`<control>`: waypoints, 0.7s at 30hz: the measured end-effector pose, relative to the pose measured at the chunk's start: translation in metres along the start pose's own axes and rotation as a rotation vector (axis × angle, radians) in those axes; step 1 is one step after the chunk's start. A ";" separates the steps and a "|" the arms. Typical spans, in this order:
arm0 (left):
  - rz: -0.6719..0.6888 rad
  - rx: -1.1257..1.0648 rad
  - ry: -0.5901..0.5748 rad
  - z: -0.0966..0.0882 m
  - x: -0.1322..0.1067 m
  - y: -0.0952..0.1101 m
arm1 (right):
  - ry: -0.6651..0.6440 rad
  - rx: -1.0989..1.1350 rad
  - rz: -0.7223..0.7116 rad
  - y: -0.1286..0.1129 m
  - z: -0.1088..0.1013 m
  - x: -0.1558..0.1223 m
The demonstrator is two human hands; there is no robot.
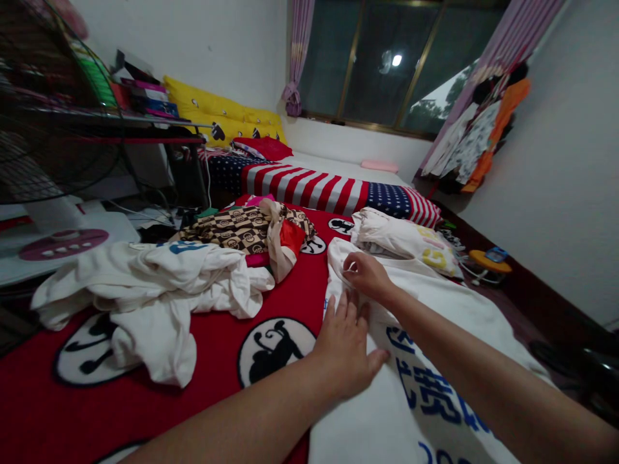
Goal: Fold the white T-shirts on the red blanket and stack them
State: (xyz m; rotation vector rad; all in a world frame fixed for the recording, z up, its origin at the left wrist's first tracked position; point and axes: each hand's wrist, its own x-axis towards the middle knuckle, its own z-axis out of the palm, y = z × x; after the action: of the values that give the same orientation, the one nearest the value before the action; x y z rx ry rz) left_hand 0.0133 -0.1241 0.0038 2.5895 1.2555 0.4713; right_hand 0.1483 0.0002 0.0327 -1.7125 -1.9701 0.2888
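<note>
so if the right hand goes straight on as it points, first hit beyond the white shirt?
Past the white shirt, the right hand likely meets the beige-and-red cloth across the red bedspread; height's unclear, might pass over.

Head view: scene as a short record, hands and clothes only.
left hand: palm down, fingers spread, on the blue-lettered garment
right hand: fingers curled at that garment's far-left part; grip unclear
blue-lettered garment: white, laid out on the red cover
beyond it: yellow-lettered white garment
left of hands: rumpled white garment, with brown checked cloth behind it
</note>
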 end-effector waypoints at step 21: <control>-0.021 -0.089 0.006 -0.001 -0.001 -0.001 | 0.030 0.217 0.199 0.006 -0.001 0.077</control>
State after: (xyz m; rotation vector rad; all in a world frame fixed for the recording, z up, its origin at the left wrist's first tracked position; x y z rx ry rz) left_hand 0.0122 -0.1245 0.0040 2.5012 1.2332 0.5188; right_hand 0.1486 0.0756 0.0486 -1.7593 -1.6808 0.5239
